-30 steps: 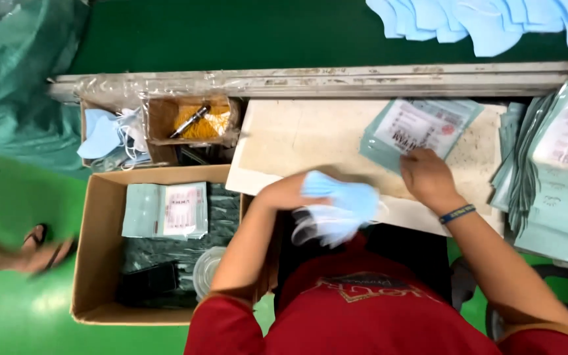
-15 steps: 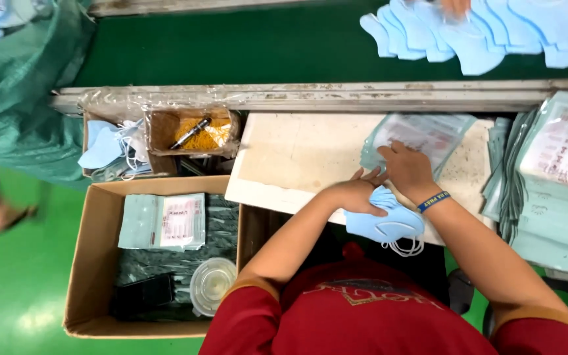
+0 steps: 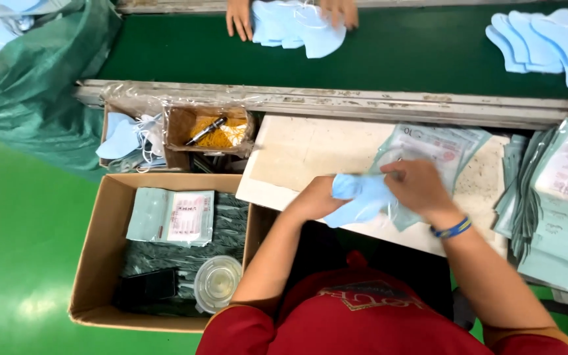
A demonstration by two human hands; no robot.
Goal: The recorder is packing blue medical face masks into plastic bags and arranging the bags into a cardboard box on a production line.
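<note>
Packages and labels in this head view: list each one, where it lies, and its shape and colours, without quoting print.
Pouch: on the board, under the hands; flat, pale green, white-red label.
Pouch stack: far right; same colours.
Sealed packet: in the cardboard box; rectangular, pale green, pink-white label.

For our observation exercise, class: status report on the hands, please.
Left hand and right hand both grip blue masks at clear pouch. Board otherwise bare nearby.

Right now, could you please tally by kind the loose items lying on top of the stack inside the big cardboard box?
Pale green labelled packet: 1
Clear round plastic container: 1
Flat black object: 1
Total: 3
</note>
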